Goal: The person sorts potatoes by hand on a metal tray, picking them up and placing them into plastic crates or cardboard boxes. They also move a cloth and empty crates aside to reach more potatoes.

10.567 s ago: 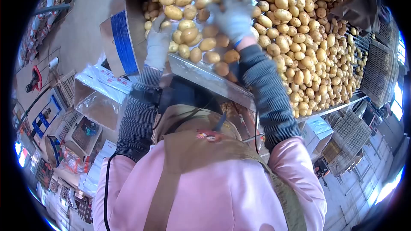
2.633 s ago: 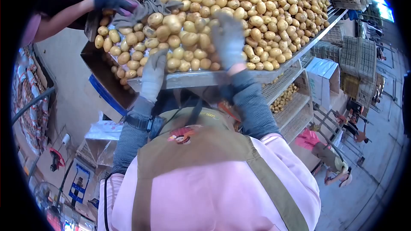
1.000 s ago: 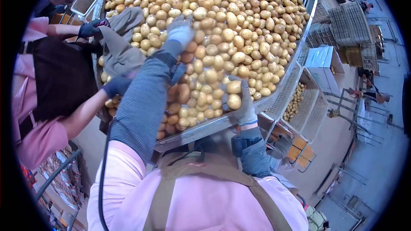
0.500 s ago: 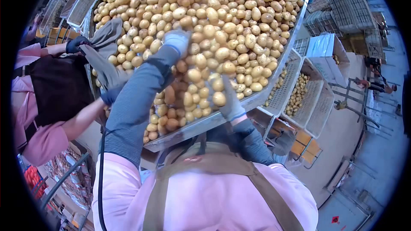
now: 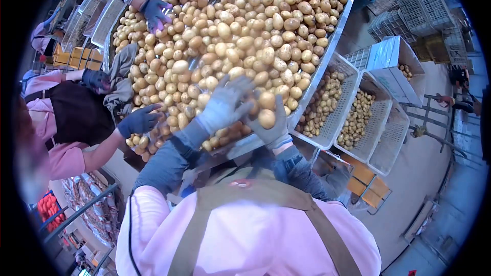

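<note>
Light brown potatoes (image 5: 225,30) lie heaped over a metal-edged sorting table (image 5: 335,46). Reaching into the near part of the heap, my left hand (image 5: 222,106) wears a grey-white glove and rests over potatoes with its fingers spread. My right hand (image 5: 271,132), gloved the same way, is beside it at the table's near edge. Its palm is turned up, with thumb and fingers around a potato (image 5: 266,118); another potato (image 5: 266,100) sits just beyond. Motion blurs the potatoes around the left hand.
White crates (image 5: 332,105) with potatoes stand along the table's right side, beside a blue-white carton (image 5: 391,64). At left, a co-worker's dark-gloved hand (image 5: 138,121) is at the potatoes, near a grey cloth (image 5: 121,84). Another person's purple-fingered glove (image 5: 156,14) reaches in from the far side.
My left hand has moved toward me and to the right, nearer my right hand. The co-worker's near hand has left the grey cloth. The far person's hand has moved nearer.
</note>
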Demonstrator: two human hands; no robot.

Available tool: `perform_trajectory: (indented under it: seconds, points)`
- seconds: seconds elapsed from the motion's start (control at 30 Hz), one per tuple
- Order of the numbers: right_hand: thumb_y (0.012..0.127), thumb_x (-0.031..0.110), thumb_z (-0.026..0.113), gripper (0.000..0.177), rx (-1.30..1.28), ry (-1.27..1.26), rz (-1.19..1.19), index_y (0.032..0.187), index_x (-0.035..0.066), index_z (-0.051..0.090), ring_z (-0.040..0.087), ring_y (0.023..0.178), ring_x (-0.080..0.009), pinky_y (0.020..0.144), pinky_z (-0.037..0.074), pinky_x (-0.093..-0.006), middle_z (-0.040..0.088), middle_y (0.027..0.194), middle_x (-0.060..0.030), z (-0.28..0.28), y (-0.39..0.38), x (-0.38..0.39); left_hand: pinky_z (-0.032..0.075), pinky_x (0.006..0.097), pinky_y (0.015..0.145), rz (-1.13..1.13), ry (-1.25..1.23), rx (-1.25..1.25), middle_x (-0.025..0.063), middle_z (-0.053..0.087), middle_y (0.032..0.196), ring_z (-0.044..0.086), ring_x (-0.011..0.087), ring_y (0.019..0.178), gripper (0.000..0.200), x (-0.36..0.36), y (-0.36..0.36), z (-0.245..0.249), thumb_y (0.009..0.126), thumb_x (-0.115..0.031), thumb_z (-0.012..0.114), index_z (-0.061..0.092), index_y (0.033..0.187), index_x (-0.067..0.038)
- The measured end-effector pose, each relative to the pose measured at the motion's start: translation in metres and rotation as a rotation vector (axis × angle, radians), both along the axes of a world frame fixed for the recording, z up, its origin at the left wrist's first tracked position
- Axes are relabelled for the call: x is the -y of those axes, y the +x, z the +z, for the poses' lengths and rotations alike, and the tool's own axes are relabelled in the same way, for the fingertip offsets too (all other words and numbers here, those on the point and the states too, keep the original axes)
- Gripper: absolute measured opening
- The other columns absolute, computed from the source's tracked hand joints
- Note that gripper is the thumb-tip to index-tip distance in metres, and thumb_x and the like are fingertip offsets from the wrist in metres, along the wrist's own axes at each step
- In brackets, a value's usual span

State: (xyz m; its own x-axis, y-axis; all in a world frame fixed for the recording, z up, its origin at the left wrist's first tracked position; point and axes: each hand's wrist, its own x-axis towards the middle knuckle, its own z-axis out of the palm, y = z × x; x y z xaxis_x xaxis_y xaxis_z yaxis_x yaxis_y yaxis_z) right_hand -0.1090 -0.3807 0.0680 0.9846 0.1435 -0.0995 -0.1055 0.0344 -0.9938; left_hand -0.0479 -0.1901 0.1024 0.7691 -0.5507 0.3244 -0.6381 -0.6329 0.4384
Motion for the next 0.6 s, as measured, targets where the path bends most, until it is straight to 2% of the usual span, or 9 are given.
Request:
perform_trajectory:
  seconds: [0.07,0.13,0.2,0.23,0.3,0.37,0.5,0.57,0.6]
  points:
    - [0.084,0.015,0.079,0.06,-0.304,0.463,-0.106,0.132,-0.001,0.047,0.062,0.116,-0.0231,0.093,0.053,-0.0361,0.064,0.124,-0.0116,-0.013,0.007,-0.008,0.036,0.0433,0.115,0.252,-0.218,-0.409,0.0206,0.055,0.14,0.05,0.0377,0.131,0.056,0.0,0.057,-0.024,0.093,-0.027,0.062,0.049,0.144,-0.008]
    - [0.081,0.009,0.082,0.056,-0.421,0.641,-0.147,0.127,-0.001,0.051,0.063,0.114,-0.0216,0.091,0.054,-0.0347,0.066,0.119,-0.0103,-0.013,0.002,-0.004,0.035,0.0443,0.116,0.359,-0.074,-0.142,0.0225,0.046,0.148,0.045,0.0399,0.135,0.069,-0.012,0.144,-0.045,0.087,-0.018,0.065,0.041,0.15,-0.007]
    - [0.082,0.008,0.08,0.052,-0.29,0.454,-0.11,0.127,0.0,0.053,0.064,0.111,-0.0207,0.09,0.055,-0.034,0.067,0.118,-0.0101,0.007,0.003,0.015,0.042,0.0469,0.11,0.406,0.396,-0.357,0.0243,0.045,0.145,0.048,0.0423,0.132,0.063,-0.008,0.203,-0.056,0.079,-0.014,0.07,0.052,0.139,-0.009]
    - [0.083,0.008,0.078,0.051,-0.206,0.324,-0.101,0.127,0.0,0.054,0.065,0.109,-0.0202,0.089,0.055,-0.0336,0.067,0.118,-0.0101,0.015,0.004,0.023,0.046,0.0484,0.104,0.467,0.551,-0.218,0.0236,0.048,0.138,0.051,0.0422,0.127,0.057,-0.002,0.204,-0.058,0.077,-0.014,0.071,0.057,0.132,-0.011]
    - [0.085,0.008,0.076,0.051,0.035,-0.042,-0.086,0.131,0.0,0.053,0.065,0.103,-0.0187,0.088,0.056,-0.0322,0.068,0.117,-0.01,0.027,0.004,0.033,0.046,0.0466,0.105,0.511,0.494,-0.175,0.0226,0.047,0.139,0.053,0.0425,0.124,0.051,-0.006,0.212,-0.079,0.075,-0.015,0.074,0.062,0.125,-0.011]
    - [0.086,0.008,0.073,0.052,0.085,-0.038,-0.105,0.133,0.0,0.053,0.066,0.1,-0.0181,0.087,0.056,-0.0316,0.068,0.117,-0.0101,0.02,0.001,0.034,0.047,0.0433,0.105,0.522,0.142,-0.161,0.0214,0.054,0.133,0.056,0.0389,0.122,0.042,-0.019,0.198,-0.081,0.075,-0.015,0.076,0.068,0.116,-0.008]
    - [0.09,0.012,0.068,0.048,-0.549,0.984,-0.196,0.134,0.0,0.054,0.065,0.101,-0.0185,0.087,0.055,-0.0309,0.067,0.119,-0.0095,0.034,0.015,0.039,0.052,0.0378,0.093,0.553,-0.552,-0.297,0.0158,0.067,0.114,0.066,0.0285,0.103,0.031,0.005,0.095,-0.043,0.088,-0.014,0.064,0.065,0.117,-0.004]
    - [0.093,0.019,0.061,0.043,-0.55,0.915,-0.169,0.131,0.0,0.056,0.065,0.098,-0.0177,0.082,0.054,-0.0288,0.067,0.116,-0.0088,0.047,0.015,0.045,0.053,0.0418,0.093,0.297,-0.462,-0.446,0.017,0.068,0.114,0.068,0.0327,0.102,0.042,0.042,0.02,-0.024,0.089,-0.018,0.068,0.061,0.129,-0.008]
    - [0.096,0.025,0.057,0.041,-0.294,0.512,-0.123,0.128,0.0,0.056,0.064,0.095,-0.0168,0.077,0.053,-0.027,0.066,0.112,-0.0084,0.042,0.015,0.05,0.049,0.0445,0.1,0.156,-0.274,-0.51,0.0202,0.065,0.12,0.064,0.0364,0.111,0.048,0.061,0.002,-0.011,0.092,-0.021,0.067,0.056,0.136,-0.006]
